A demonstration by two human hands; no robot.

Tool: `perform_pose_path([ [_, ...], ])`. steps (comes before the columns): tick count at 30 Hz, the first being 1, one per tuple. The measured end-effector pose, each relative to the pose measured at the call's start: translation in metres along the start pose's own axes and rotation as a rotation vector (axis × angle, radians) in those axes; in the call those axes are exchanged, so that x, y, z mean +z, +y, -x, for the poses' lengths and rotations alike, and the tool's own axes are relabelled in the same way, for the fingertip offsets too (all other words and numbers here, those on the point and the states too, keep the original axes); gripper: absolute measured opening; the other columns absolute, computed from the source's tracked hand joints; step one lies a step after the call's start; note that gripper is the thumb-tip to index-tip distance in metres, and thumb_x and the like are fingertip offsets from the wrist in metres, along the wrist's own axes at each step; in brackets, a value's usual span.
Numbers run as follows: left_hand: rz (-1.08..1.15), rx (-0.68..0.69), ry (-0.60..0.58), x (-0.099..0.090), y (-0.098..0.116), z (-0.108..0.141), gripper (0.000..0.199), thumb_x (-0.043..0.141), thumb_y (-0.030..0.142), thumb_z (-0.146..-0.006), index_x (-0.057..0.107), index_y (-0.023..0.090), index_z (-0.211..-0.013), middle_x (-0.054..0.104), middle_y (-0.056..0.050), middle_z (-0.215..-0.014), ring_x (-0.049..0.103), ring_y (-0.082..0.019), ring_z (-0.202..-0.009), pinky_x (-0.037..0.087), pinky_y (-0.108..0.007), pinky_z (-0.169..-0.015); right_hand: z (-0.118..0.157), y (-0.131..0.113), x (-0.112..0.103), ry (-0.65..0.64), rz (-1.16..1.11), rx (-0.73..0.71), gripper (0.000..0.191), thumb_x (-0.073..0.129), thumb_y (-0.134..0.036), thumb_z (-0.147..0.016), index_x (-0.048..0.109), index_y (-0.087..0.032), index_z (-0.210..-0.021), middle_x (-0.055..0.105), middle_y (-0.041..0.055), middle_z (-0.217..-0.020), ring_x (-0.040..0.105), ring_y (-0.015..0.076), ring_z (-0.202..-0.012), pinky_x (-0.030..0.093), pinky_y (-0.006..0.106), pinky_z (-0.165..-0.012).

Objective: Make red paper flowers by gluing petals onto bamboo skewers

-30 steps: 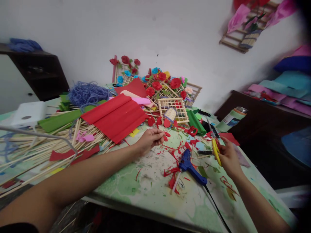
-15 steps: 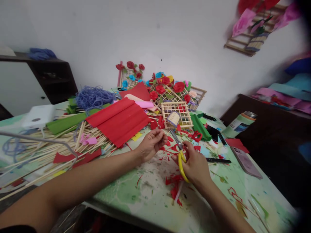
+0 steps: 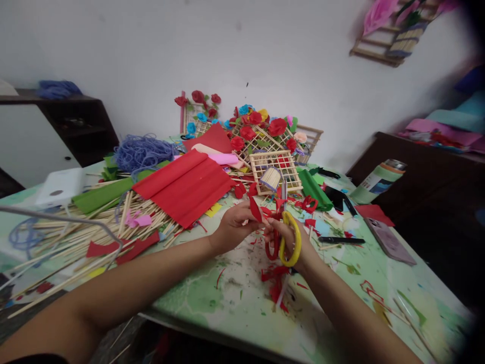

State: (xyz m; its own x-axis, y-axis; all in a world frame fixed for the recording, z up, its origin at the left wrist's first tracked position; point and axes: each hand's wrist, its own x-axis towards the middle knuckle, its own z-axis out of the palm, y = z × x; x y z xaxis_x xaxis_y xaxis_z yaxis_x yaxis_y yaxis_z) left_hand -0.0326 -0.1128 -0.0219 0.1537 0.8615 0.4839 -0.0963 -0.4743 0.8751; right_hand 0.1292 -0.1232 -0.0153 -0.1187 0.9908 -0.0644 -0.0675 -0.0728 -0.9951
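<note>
A small red paper petal [image 3: 255,208] stands up from the pinched fingers of my left hand [image 3: 235,222]. My right hand [image 3: 293,236] has come close beside it, its fingertips at the petal's lower edge. Scissors with one yellow and one red handle loop [image 3: 290,253] hang in my right hand, their blades pointing away from me and partly hidden. Red paper scraps [image 3: 278,285] lie on the table below my hands. Beyond my hands stands a small stick lattice [image 3: 276,172] with a little basket-like pocket [image 3: 271,178] on it.
Red crepe paper [image 3: 185,184] and many thin sticks [image 3: 125,217] lie at the left, near blue cord [image 3: 142,151]. Red paper roses [image 3: 278,126] sit at the back. A black pen [image 3: 341,240], a phone [image 3: 390,241] and a bottle [image 3: 379,179] are at the right.
My right hand has moved in against my left, and the scissors have turned so both handle loops show. A red petal now shows in my left fingers. The view has shifted slightly.
</note>
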Motion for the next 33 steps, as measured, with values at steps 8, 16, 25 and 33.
perform_pose_path([
  [8, 0.037, -0.16, -0.278, 0.006, -0.012, 0.002, 0.009, 0.074, 0.02, -0.066, 0.076, 0.021, -0.075, 0.069, -0.01, -0.083, 0.062, -0.019, -0.083, 0.044, -0.031, -0.084, -0.025, 0.002, -0.025, 0.317, 0.127, -0.273, 0.04, 0.074, -0.029, -0.059, 0.041, -0.023, -0.082, 0.053, -0.009, -0.056, 0.047, 0.0095, -0.041, 0.039, 0.023, -0.04],
  [16, 0.28, -0.647, -0.199, 0.015, -0.019, 0.009, 0.031, 0.072, 0.04, -0.069, 0.067, 0.017, -0.09, 0.068, -0.005, -0.077, 0.063, -0.014, -0.064, 0.046, -0.023, -0.054, -0.027, -0.005, -0.053, 0.536, 0.418, -0.567, 0.038, 0.066, -0.026, -0.067, 0.047, -0.022, -0.1, 0.055, -0.005, -0.067, 0.052, 0.0118, -0.057, 0.043, 0.025, -0.054],
  [25, 0.09, -0.579, -0.277, 0.018, -0.028, 0.008, 0.019, 0.075, 0.026, -0.063, 0.07, 0.011, -0.073, 0.065, -0.005, -0.063, 0.055, -0.009, -0.055, 0.04, -0.02, -0.052, -0.023, -0.001, -0.05, 0.501, 0.475, -0.6, 0.04, 0.064, -0.028, -0.072, 0.048, -0.022, -0.108, 0.059, -0.0012, -0.077, 0.054, 0.0136, -0.063, 0.044, 0.028, -0.058],
  [33, 0.102, -0.646, -0.33, 0.02, -0.029, 0.011, 0.014, 0.074, 0.024, -0.062, 0.069, 0.013, -0.069, 0.062, -0.002, -0.057, 0.05, -0.008, -0.05, 0.037, -0.02, -0.049, -0.018, 0.003, -0.044, 0.534, 0.549, -0.642, 0.045, 0.065, -0.03, -0.073, 0.048, -0.023, -0.114, 0.057, -0.0018, -0.079, 0.054, 0.0132, -0.066, 0.046, 0.028, -0.061],
])
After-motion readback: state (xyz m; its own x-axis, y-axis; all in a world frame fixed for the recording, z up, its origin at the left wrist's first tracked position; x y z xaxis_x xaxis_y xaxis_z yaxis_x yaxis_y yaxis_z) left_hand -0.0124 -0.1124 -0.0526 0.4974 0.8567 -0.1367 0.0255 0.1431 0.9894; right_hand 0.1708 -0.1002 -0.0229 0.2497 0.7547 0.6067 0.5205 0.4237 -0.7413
